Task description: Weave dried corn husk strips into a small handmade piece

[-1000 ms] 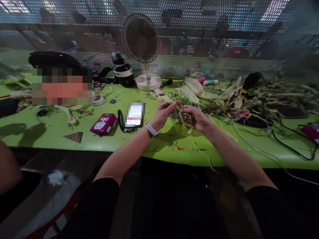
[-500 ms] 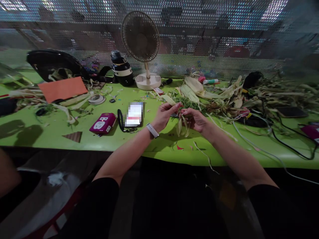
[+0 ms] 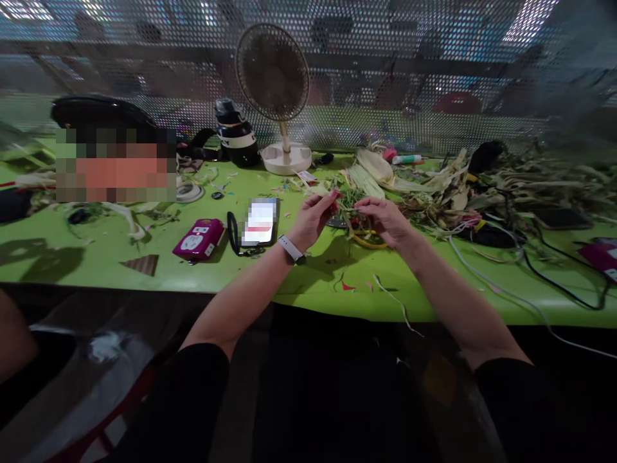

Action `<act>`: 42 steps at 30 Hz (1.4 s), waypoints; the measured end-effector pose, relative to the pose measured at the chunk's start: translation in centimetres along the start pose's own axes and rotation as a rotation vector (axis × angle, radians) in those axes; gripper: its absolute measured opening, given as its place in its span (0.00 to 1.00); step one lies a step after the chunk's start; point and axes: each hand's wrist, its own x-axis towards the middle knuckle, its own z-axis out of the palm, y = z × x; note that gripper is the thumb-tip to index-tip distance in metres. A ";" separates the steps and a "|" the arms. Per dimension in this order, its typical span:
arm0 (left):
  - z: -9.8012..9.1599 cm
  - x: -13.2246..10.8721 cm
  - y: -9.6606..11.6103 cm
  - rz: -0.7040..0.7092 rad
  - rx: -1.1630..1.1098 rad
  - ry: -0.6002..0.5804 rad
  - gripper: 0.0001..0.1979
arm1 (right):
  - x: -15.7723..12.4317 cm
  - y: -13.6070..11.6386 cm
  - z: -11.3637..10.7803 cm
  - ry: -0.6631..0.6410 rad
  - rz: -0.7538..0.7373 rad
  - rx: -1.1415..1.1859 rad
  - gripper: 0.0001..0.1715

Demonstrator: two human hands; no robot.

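My left hand point(image 3: 313, 220), with a pale watch strap on its wrist, is closed in a pinch above the green table point(image 3: 318, 283). What sits at its fingertips is too small to make out. My right hand point(image 3: 385, 222) is a short way to the right, its thumb and fingers drawn together; anything between them cannot be made out. Below and between the hands lies a yellow looped handle point(image 3: 371, 242), seemingly of scissors, partly covered by the right hand. Just beyond the fingers are green shreds point(image 3: 354, 200) and pale dry corn husks point(image 3: 373, 170).
A phone point(image 3: 260, 222) and a purple power socket block point(image 3: 199, 240) lie left of my hands. Behind stand a fan point(image 3: 286, 157) and a dark bottle point(image 3: 237, 138). Rightward are heaped dry leaves point(image 3: 535, 177) and cables point(image 3: 486, 273). Someone's knee point(image 3: 14, 341) shows at far left.
My hands have moved apart. The pale leaf strips that hung between them are out of sight, and the yellow handle has come into view under the right hand.
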 end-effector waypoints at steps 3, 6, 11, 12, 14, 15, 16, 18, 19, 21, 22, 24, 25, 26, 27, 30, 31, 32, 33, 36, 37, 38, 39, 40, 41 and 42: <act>-0.5 0.1 0.6 -0.085 0.265 0.017 0.20 | 0.2 0.0 -0.4 -0.009 -0.027 -0.053 0.13; -0.5 -0.3 1.6 0.052 0.526 0.031 0.25 | 0.3 0.0 -0.7 -0.012 -0.054 -0.055 0.15; -0.1 -0.9 2.5 0.268 0.474 -0.180 0.10 | 0.1 0.1 -0.6 -0.128 -0.111 -0.101 0.16; -0.1 -0.9 2.4 0.212 0.453 -0.258 0.10 | 0.1 0.1 -0.6 -0.138 -0.129 -0.111 0.16; -0.2 -0.7 2.2 0.110 0.399 -0.342 0.11 | 0.1 0.1 -0.6 -0.134 -0.175 -0.143 0.17; -0.4 -0.6 2.0 0.073 0.371 -0.355 0.11 | 0.1 0.1 -0.7 -0.124 -0.202 -0.166 0.17; -0.5 -0.5 1.9 0.041 0.347 -0.360 0.11 | 0.0 0.0 -0.8 -0.115 -0.230 -0.193 0.17; -0.7 -0.4 1.9 -0.013 0.320 -0.372 0.12 | 0.1 -0.2 -1.1 -0.106 -0.272 -0.256 0.17; -0.8 -0.4 2.0 -0.034 0.317 -0.381 0.12 | 0.1 -0.3 -1.3 -0.109 -0.287 -0.292 0.17; -0.9 -0.3 2.1 -0.055 0.332 -0.391 0.12 | 0.2 -0.5 -1.8 -0.129 -0.328 -0.389 0.16; -1.0 -0.2 2.1 -0.061 0.347 -0.393 0.11 | 0.3 -0.6 -2.0 -0.138 -0.365 -0.456 0.15; -1.1 -0.1 2.0 -0.081 0.381 -0.395 0.10 | 0.6 -0.7 -2.5 -0.133 -0.476 -0.612 0.13; -1.2 0.0 1.9 -0.099 0.398 -0.394 0.10 | 0.7 -0.7 -2.7 -0.120 -0.541 -0.693 0.11; -1.3 0.1 1.8 -0.121 0.414 -0.392 0.09 | 0.8 -0.7 -2.8 -0.103 -0.604 -0.771 0.10; -1.4 0.2 1.6 -0.142 0.428 -0.387 0.08 | 0.9 -0.7 -2.9 -0.086 -0.659 -0.841 0.09; -1.6 0.2 1.4 -0.194 0.437 -0.359 0.06 | 0.9 -0.4 -2.9 -0.049 -0.766 -0.996 0.09; -1.6 0.2 1.4 -0.211 0.431 -0.353 0.06 | 0.9 -0.3 -2.8 -0.037 -0.787 -1.029 0.10; -1.6 0.2 1.4 -0.227 0.424 -0.352 0.06 | 0.9 -0.1 -2.6 -0.023 -0.802 -1.057 0.10; -1.6 0.1 1.4 -0.239 0.420 -0.354 0.06 | 0.9 0.1 -2.5 -0.007 -0.815 -1.078 0.11; -1.6 0.0 1.4 -0.228 0.436 -0.383 0.06 | 1.0 0.7 -2.1 0.055 -0.843 -1.121 0.11; -1.6 0.0 1.4 -0.212 0.444 -0.395 0.06 | 1.0 0.9 -2.0 0.082 -0.852 -1.133 0.11; -1.6 0.0 1.5 -0.196 0.450 -0.402 0.06 | 1.0 1.1 -1.9 0.110 -0.861 -1.142 0.11; -1.6 0.0 1.5 -0.183 0.456 -0.408 0.07 | 1.1 1.2 -1.8 0.139 -0.868 -1.151 0.11; -1.6 0.1 1.5 -0.176 0.461 -0.413 0.07 | 1.1 1.4 -1.8 0.166 -0.872 -1.159 0.12; -1.6 0.1 1.6 -0.172 0.462 -0.415 0.08 | 1.0 1.5 -1.7 0.189 -0.870 -1.169 0.12; -1.6 0.1 1.7 -0.172 0.460 -0.416 0.08 | 1.0 1.6 -1.7 0.209 -0.864 -1.180 0.12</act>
